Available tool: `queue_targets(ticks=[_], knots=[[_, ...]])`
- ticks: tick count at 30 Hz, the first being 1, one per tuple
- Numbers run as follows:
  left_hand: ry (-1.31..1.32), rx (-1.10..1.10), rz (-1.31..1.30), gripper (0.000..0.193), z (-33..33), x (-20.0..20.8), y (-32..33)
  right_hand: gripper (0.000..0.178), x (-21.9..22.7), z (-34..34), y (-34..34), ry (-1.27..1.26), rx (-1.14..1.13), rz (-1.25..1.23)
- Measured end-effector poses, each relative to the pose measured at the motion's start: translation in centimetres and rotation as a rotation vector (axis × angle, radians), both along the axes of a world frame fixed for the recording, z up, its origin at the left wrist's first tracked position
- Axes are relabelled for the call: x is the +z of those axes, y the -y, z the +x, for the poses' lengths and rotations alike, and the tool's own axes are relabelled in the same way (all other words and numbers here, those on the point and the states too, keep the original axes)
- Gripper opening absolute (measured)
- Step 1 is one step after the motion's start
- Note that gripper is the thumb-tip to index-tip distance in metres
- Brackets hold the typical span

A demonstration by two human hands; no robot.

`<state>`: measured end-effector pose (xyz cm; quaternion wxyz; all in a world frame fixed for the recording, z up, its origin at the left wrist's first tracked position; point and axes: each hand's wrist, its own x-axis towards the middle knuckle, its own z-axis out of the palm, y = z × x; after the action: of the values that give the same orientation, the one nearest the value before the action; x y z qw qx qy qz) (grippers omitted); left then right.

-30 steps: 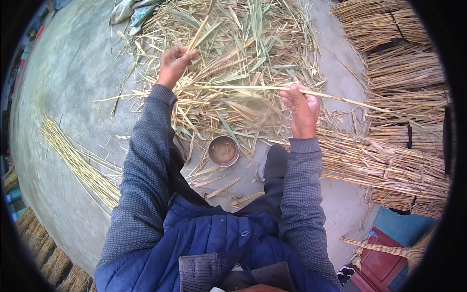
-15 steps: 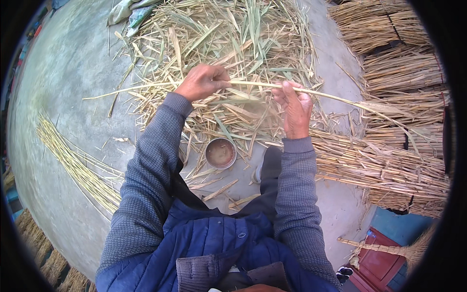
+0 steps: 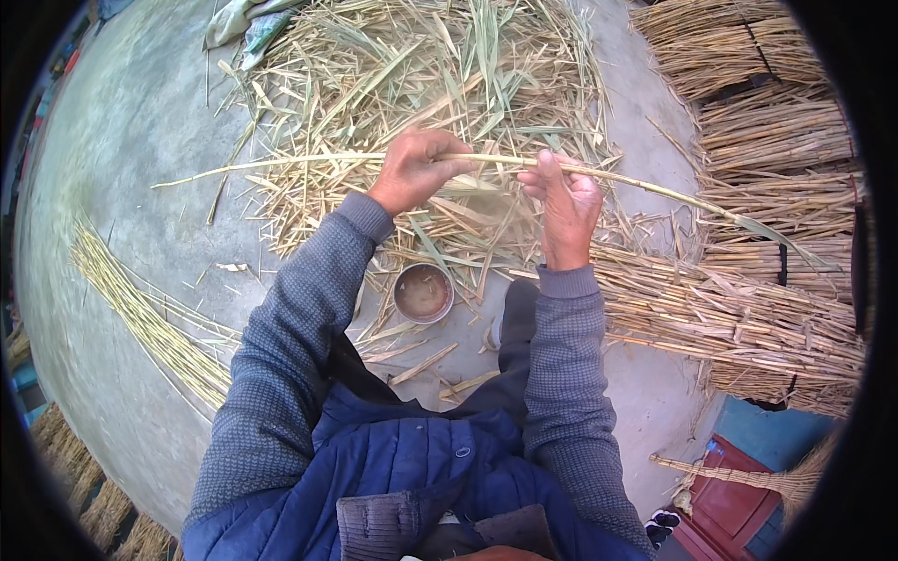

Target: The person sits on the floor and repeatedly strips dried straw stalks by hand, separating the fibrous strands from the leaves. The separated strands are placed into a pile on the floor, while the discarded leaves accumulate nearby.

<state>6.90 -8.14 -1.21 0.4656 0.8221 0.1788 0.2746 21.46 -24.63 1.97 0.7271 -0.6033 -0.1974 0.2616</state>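
Observation:
Between my hands a long, thin pale-yellow reed stalk (image 3: pixel 500 160) stretches nearly level above the heap of husks. My left hand (image 3: pixel 419 170) is closed around it left of the middle, palm down. A short way to the right, my right hand (image 3: pixel 568 210) pinches the same stalk between thumb and fingers. The stalk's thin end reaches out to the left over the floor. Its other end slopes down to the right and carries a greenish leaf (image 3: pixel 786 241) in front of the bundles.
A large heap of dry leaves and husks (image 3: pixel 374 79) spreads ahead of me. A round metal bowl (image 3: pixel 424 293) stands near my feet. Peeled stalks (image 3: pixel 154 318) lie at left. Loose unpeeled stalks (image 3: pixel 730 304) and tied bundles (image 3: pixel 776 131) are on the right, with a broom-like bunch (image 3: pixel 748 477) below.
My left hand has slid right along the stalk, closer to my right hand, which has barely moved. The stalk's left end has shifted slightly.

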Motion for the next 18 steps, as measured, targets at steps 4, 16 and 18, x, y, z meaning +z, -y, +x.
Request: queue_targets(ticks=[4,16,18], knots=[[0.019,0.123,-0.248,0.015,-0.1,1.2,-0.5,0.031,-0.7,0.5,0.1,-0.001,0.022,0.006],[-0.159,0.287,0.700,0.032,-2.3,0.3,-5.5,0.035,-1.6,2.5,1.2,-0.131,0.020,-0.045],[-0.056,0.060,0.576,0.030,-1.0,0.5,-3.5,0.036,-1.6,1.7,0.5,-0.159,0.056,-0.019]])
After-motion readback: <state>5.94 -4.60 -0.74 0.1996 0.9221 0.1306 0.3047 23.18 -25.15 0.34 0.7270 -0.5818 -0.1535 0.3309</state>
